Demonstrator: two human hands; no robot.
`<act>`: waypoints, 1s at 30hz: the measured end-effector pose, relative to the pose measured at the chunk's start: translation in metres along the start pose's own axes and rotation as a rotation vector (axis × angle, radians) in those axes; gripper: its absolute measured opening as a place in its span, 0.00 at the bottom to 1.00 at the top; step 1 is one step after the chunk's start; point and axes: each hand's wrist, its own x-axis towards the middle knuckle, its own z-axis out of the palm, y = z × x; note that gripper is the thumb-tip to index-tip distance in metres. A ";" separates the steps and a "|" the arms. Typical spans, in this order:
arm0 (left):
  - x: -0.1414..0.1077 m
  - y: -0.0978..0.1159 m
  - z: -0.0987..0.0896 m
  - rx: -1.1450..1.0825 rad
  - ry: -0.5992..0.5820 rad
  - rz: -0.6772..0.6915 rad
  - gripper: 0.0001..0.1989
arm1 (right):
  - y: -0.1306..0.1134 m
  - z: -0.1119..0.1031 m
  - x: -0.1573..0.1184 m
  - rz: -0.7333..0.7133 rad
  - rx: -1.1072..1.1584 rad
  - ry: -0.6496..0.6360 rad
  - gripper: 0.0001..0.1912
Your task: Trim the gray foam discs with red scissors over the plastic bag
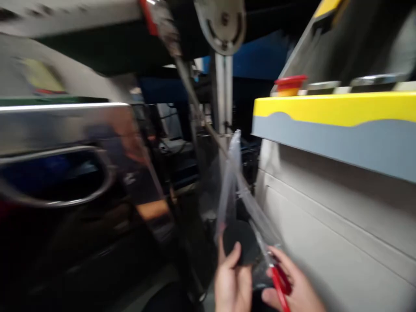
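Holding a flat black round disc [242, 242] near the bottom of the frame, the left hand [232, 281] had its thumb pressed on the disc's face — fingers closed on it. The right hand [294, 288] gripped red-handled scissors [278, 281] just beside a strip of clear plastic film [234, 182] rising from the disc. Judged from the blur, the blades could have nicked the left thumb or slit the film crookedly — the yellow-and-grey machine panel [334, 121] stood close on the right.

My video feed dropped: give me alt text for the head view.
Two hands hold a clear plastic bag with a black round disc inside; the left hand grips the disc, the right hand holds red-handled scissors. A grey-and-yellow machine stands right, blurred shiny metal left.
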 end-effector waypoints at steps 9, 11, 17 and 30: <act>0.000 -0.031 0.008 0.059 -0.054 -0.124 0.29 | 0.002 0.009 -0.003 0.064 -0.136 0.195 0.41; 0.004 -0.034 0.007 0.108 -0.014 -0.195 0.22 | -0.004 0.007 -0.001 0.088 -0.161 0.242 0.40; 0.019 -0.020 -0.008 0.253 0.079 -0.039 0.23 | -0.019 0.011 0.002 0.050 -0.473 0.172 0.43; 0.017 -0.017 -0.007 0.332 0.069 -0.062 0.22 | -0.024 0.016 -0.001 0.144 -0.454 0.149 0.44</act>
